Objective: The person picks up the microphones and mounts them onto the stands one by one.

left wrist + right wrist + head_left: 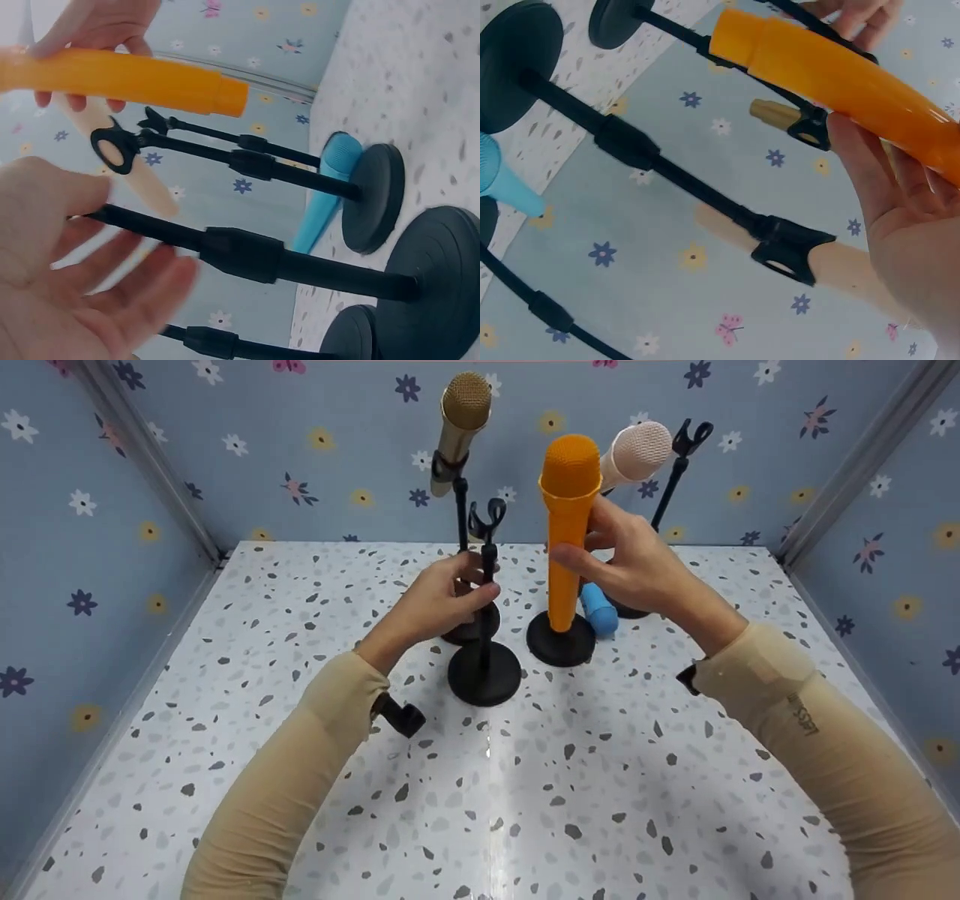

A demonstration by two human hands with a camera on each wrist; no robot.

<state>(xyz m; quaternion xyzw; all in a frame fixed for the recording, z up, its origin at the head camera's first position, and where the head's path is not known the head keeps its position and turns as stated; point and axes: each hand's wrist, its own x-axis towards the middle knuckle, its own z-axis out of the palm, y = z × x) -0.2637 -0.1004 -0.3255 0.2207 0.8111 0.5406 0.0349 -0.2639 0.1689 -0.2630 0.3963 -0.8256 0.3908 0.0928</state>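
My right hand [637,556] grips an orange microphone [571,521] by its handle, thumb on one side and fingers on the other. Its lower end [229,96] hangs in the air in the left wrist view. My left hand [439,598] has thumb and fingers around the pole of the front black microphone stand [484,675], below its bare clip [487,516]. Behind that stand, a gold microphone [454,439] sits tilted in another stand's clip. A pale pink microphone [637,451] rests in the clip of a stand [626,141] behind the orange one.
A blue microphone [598,611] lies on the speckled tabletop [585,780] beside the middle stand's base [561,649]. At the back right stands another black stand [670,487] with a bare clip. Flower-patterned walls [247,472] enclose the back and sides.
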